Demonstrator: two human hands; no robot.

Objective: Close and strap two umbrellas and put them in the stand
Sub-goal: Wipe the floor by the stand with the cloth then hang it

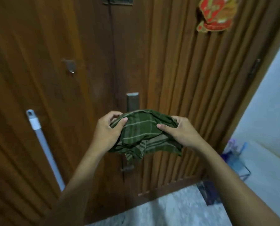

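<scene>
A green cloth with pale plaid stripes [144, 132] hangs bunched at chest height in front of a wooden door. My left hand [107, 131] grips its left edge and my right hand [179, 130] grips its right edge, thumbs on top. At the right, by the white wall, stands a dark wire stand [241, 168] with bluish-purple umbrella fabric [233, 150] in it; this part is blurred. No open umbrella shows in view.
The brown wooden double door [70, 79] fills the view, with a metal handle plate [132, 101] behind the cloth. A white pole [44, 147] leans on the left door. A red ornament [215, 13] hangs top right. Speckled grey floor [176, 207] lies below.
</scene>
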